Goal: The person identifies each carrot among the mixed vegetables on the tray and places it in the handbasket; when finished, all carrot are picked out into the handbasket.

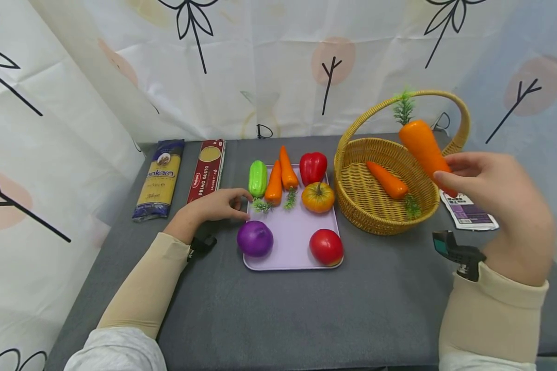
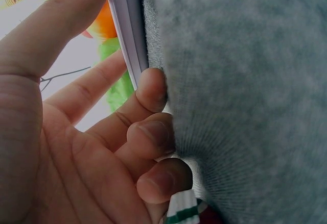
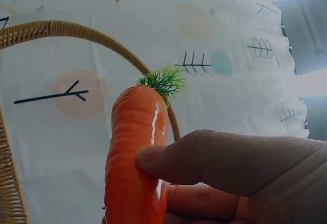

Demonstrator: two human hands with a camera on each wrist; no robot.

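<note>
My right hand (image 1: 464, 178) grips an orange toy carrot (image 1: 422, 146) by its tip, green top up, above the right side of a wicker basket (image 1: 380, 216). The right wrist view shows the thumb (image 3: 204, 155) pressed on the carrot (image 3: 135, 152). Another carrot (image 1: 387, 180) lies inside the basket. My left hand (image 1: 234, 203) rests on the grey table, its fingers (image 2: 150, 89) curled against the left edge of a lilac tray (image 1: 292, 234), seen as a white rim (image 2: 125, 20) in the left wrist view.
The tray holds a green cucumber (image 1: 257, 178), two carrots (image 1: 280, 178), a red pepper (image 1: 313, 167), a small pumpkin (image 1: 317, 197), a purple onion (image 1: 255, 238) and a red tomato (image 1: 326, 247). Two pasta packets (image 1: 160, 178) lie at the left. A printed card (image 1: 469, 212) lies right of the basket.
</note>
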